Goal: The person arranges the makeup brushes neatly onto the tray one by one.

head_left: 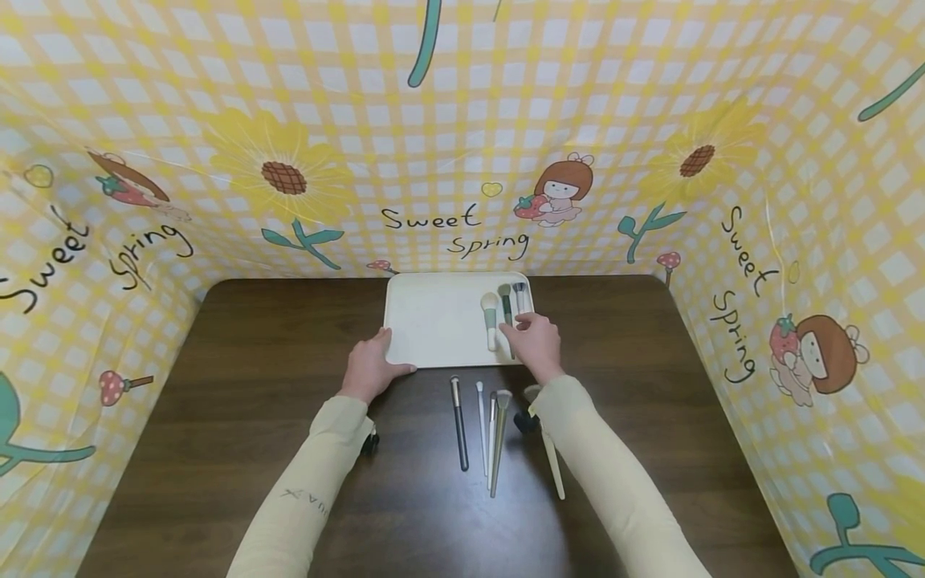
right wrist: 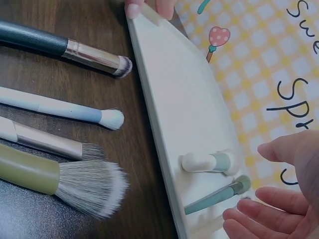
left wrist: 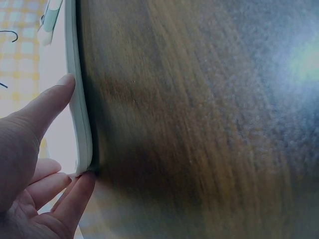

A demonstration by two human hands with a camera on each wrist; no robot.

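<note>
Head: left hand [head_left: 370, 368] grips white tray [head_left: 433, 321] at near-left corner, probably to steady it; right hand [head_left: 536, 343] is over three brushes [head_left: 505, 299] at tray's right end; loose brushes [head_left: 497, 441] lie nearer on bench [head_left: 614, 337]. Left wrist: fingers [left wrist: 76, 203] and thumb [left wrist: 50, 103] bracket corner. Right wrist: fingers parted, apparently empty.

tray [head_left: 433, 321]: smooth, plastic-looking | table [head_left: 621, 337]: glossy wood-grain | dark brush [right wrist: 62, 46]: shiny metal-look collar [right wrist: 92, 56] | backdrop [head_left: 433, 144]: cloth-like
</note>
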